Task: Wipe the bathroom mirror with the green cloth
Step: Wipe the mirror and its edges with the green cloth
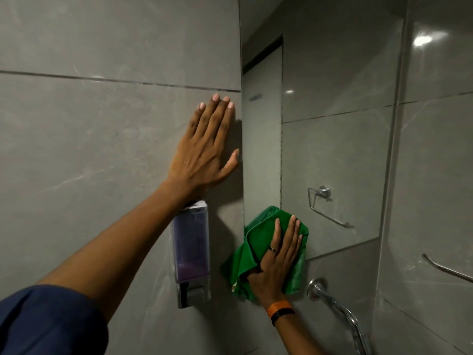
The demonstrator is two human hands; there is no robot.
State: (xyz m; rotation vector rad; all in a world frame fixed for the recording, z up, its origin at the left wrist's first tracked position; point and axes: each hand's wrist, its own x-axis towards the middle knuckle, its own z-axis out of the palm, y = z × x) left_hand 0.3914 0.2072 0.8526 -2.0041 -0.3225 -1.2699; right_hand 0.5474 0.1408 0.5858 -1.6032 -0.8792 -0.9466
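Observation:
The frameless bathroom mirror (332, 111) is fixed to the grey tiled wall and fills the upper middle and right of the view. A bunched green cloth (256, 237) lies against the mirror's lower left corner, partly hanging below the bottom edge. My right hand (277, 262) presses flat on the cloth, fingers spread upward; it wears a ring and an orange-and-black wristband. My left hand (207, 149) rests flat on the wall tile just left of the mirror's edge, fingers apart, holding nothing.
A wall-mounted soap dispenser (191, 252) with purple liquid sits below my left wrist, close to the cloth. A chrome tap spout (335, 303) juts out under the mirror at lower right. A chrome towel ring shows as a reflection in the mirror.

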